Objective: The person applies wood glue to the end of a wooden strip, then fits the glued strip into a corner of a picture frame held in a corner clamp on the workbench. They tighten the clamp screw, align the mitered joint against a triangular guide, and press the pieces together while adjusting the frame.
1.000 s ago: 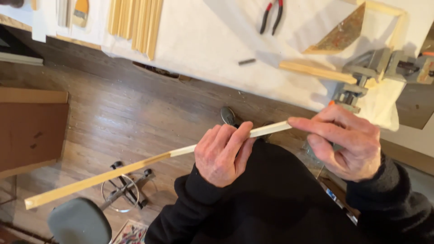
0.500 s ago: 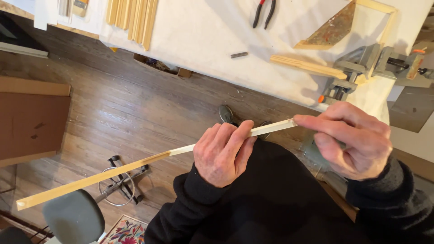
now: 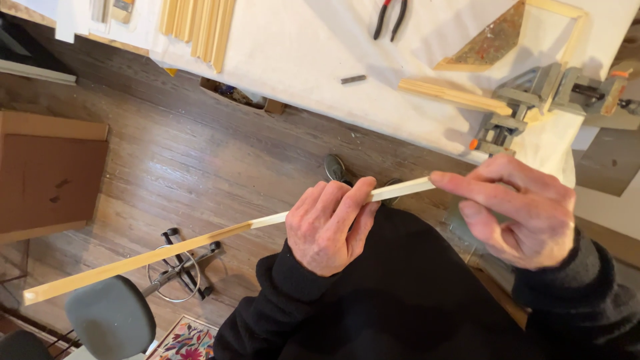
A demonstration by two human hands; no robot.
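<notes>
Wooden strip [image 3: 200,243] in both hands

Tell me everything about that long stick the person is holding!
The long wooden strip is thin, straight and pale, like bare light wood, with a squared-off far end low at the left. It slants gently upward to the right, held in the air over the brown plank floor, not resting on anything. The left hand wraps around it near its right portion, hiding a stretch of it. The right hand meets its right end with a fingertip and thumb. Its edges look clean and even.
</notes>
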